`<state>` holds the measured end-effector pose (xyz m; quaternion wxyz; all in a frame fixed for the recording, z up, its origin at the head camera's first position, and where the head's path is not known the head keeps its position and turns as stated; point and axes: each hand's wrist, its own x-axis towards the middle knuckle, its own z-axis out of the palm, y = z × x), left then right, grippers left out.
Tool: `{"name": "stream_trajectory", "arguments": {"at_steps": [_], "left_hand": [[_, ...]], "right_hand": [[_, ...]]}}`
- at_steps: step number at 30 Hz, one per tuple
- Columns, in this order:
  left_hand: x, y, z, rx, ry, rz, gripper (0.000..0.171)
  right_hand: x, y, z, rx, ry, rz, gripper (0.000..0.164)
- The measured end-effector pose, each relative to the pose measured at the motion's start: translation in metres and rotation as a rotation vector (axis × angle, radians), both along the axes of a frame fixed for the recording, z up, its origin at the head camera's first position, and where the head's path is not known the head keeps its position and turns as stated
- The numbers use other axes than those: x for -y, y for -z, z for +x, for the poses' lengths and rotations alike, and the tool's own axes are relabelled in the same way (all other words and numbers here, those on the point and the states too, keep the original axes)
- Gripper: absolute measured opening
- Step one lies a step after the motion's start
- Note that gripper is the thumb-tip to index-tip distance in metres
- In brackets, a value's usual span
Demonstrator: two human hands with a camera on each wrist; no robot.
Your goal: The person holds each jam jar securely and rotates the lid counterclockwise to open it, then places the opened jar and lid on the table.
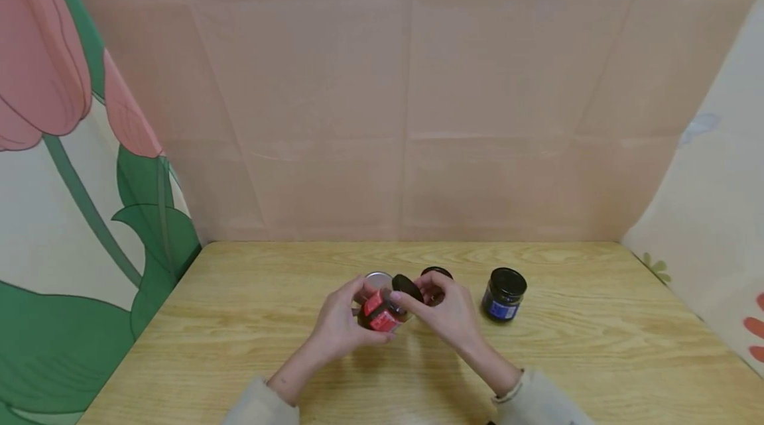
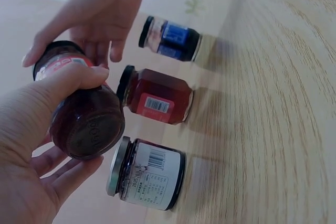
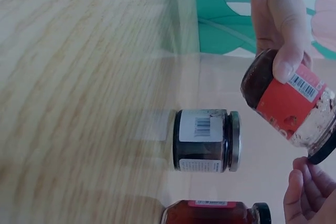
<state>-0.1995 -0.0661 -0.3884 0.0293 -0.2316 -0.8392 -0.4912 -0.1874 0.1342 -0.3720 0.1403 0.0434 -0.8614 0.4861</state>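
Note:
A glass jar [image 1: 384, 321] with a red label and dark contents is held tilted above the table by my left hand [image 1: 337, 320]. In the left wrist view the base of this jar [image 2: 90, 132] faces the camera, with the thumb lying along its side. Its black lid [image 1: 408, 288] sits at the end toward my right hand [image 1: 452, 316], whose thumb and fingers grip it at the edges. The right wrist view shows fingertips right at the lid [image 3: 323, 148], while the left thumb presses on the red label [image 3: 294, 100].
Three more jars stand upright in a row behind the hands: a silver-lidded one with a white label [image 2: 152, 177], a reddish one with a black lid [image 2: 160, 95], and a dark one with a blue label [image 1: 505, 296] at the right. A pinkish cloth [image 1: 412, 113] hangs behind the wooden table [image 1: 239, 332].

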Motion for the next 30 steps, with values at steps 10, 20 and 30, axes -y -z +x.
{"name": "stream_trajectory", "arguments": {"at_steps": [10, 20, 30], "left_hand": [[0.003, 0.004, 0.003, 0.071, 0.077, 0.095, 0.056], [0.000, 0.003, 0.004, 0.120, 0.127, 0.106, 0.056], [-0.002, 0.005, 0.004, 0.086, 0.103, 0.117, 0.055]], "right_hand": [[-0.016, 0.005, 0.000, -0.115, -0.358, -0.074, 0.034], [-0.030, 0.005, -0.002, 0.025, -0.662, -0.237, 0.051], [-0.016, 0.009, 0.003, 0.021, -0.500, -0.243, 0.050]]}}
